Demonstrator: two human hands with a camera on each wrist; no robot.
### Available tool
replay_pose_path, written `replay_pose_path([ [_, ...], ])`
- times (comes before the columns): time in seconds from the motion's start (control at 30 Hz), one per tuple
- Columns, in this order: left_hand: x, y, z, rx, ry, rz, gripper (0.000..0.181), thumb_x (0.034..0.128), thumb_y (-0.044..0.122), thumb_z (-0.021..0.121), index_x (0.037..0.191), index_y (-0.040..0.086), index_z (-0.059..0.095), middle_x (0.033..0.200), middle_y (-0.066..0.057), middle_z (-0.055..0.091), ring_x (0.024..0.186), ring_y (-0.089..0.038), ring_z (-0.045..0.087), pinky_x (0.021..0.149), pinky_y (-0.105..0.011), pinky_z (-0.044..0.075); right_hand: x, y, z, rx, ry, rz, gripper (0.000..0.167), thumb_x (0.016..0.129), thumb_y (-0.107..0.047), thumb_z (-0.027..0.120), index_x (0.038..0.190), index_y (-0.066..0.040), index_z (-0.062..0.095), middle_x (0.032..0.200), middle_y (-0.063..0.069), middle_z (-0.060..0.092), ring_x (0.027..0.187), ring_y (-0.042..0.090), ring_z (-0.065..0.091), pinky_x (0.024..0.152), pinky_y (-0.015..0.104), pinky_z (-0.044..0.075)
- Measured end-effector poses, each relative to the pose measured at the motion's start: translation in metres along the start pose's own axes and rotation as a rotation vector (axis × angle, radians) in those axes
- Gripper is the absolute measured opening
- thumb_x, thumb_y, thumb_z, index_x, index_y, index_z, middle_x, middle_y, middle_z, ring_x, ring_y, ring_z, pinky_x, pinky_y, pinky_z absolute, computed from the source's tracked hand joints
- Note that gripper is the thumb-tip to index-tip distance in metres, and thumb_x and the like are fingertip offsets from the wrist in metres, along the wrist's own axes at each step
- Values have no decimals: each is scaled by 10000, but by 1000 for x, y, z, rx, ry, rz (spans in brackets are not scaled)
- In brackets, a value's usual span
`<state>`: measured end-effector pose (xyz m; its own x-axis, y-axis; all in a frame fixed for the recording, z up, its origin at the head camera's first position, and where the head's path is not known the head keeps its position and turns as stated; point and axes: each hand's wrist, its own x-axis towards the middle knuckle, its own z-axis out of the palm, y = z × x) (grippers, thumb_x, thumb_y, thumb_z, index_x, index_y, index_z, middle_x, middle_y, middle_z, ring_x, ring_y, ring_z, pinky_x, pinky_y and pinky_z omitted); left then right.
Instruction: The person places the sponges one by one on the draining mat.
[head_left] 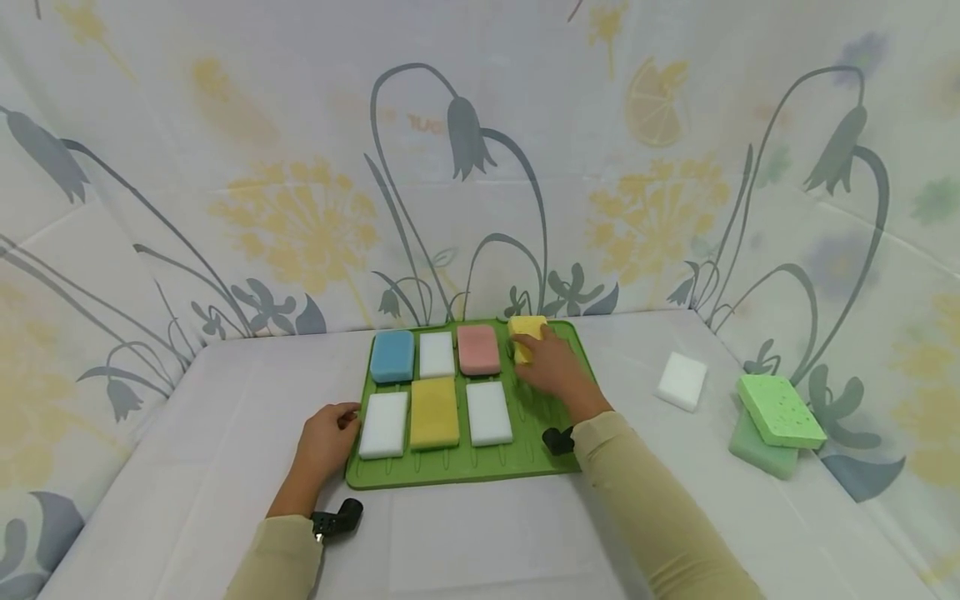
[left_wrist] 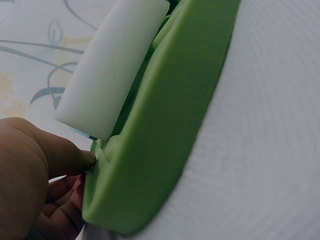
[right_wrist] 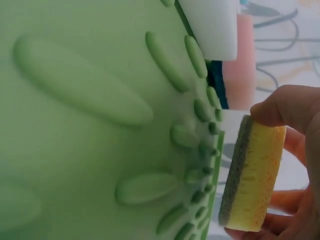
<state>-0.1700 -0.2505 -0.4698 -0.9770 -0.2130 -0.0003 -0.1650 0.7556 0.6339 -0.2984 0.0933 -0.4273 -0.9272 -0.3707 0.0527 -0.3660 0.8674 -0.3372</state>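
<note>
Near the far right corner of the green tray (head_left: pixel 465 476), the right hand (head_left: pixel 553 364) pinches a grey-backed yellow sponge (right_wrist: pixel 257 175) between thumb and fingers, right of the pink sponge (head_left: pixel 478 350); whether the held one touches the tray is hard to tell. At the left edge, the left hand (head_left: pixel 327 437) pinches the tray.

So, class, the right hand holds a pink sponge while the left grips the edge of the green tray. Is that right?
One slip: the right hand holds a yellow sponge, not a pink one, as the right wrist view shows. The left hand does grip the green tray.
</note>
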Motion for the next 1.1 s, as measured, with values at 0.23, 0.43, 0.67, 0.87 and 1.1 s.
replay_pose_path([
  [0.23, 1, 1, -1, 6, 1, 2, 351, 962, 131, 531, 1275, -11, 604, 1082, -170, 647, 961, -261, 595, 778, -400, 502, 8, -4, 7, -11, 5, -13, 587, 883, -282, 538, 1456, -186, 450, 1507, 353, 271, 1319, 532, 383, 962, 575, 436],
  [0.43, 0, 1, -1, 6, 0, -6, 353, 963, 133, 531, 1279, -8, 602, 1085, -169, 644, 968, -263, 594, 781, -400, 502, 14, -4, 14, -4, -11, 1, 588, 891, -283, 538, 1462, -182, 441, 1508, 349, 274, 1368, 520, 319, 1047, 596, 374],
  [0.67, 0, -1, 0, 3, -3, -5, 354, 961, 136, 533, 1278, -7, 602, 1086, -164, 646, 967, -256, 595, 778, -396, 500, 17, -7, 17, 21, -33, 25, 607, 897, -287, 557, 1476, -174, 419, 1527, 331, 252, 1392, 506, 288, 1057, 571, 378],
  [0.87, 1, -1, -1, 0, 3, 0, 348, 960, 130, 535, 1271, -7, 607, 1075, -163, 645, 951, -252, 593, 763, -388, 498, 17, -10, 17, 64, -27, 47, 631, 913, -313, 579, 1485, -129, 386, 1544, 315, 225, 1370, 512, 321, 1048, 574, 386],
  [1.1, 1, -1, 0, 7, 0, -9, 347, 963, 137, 532, 1273, -2, 609, 1080, -161, 649, 967, -255, 597, 778, -398, 500, 17, -10, 18, 46, -43, 62, 626, 930, -335, 552, 1486, -105, 382, 1552, 308, 210, 1384, 504, 302, 1079, 564, 357],
])
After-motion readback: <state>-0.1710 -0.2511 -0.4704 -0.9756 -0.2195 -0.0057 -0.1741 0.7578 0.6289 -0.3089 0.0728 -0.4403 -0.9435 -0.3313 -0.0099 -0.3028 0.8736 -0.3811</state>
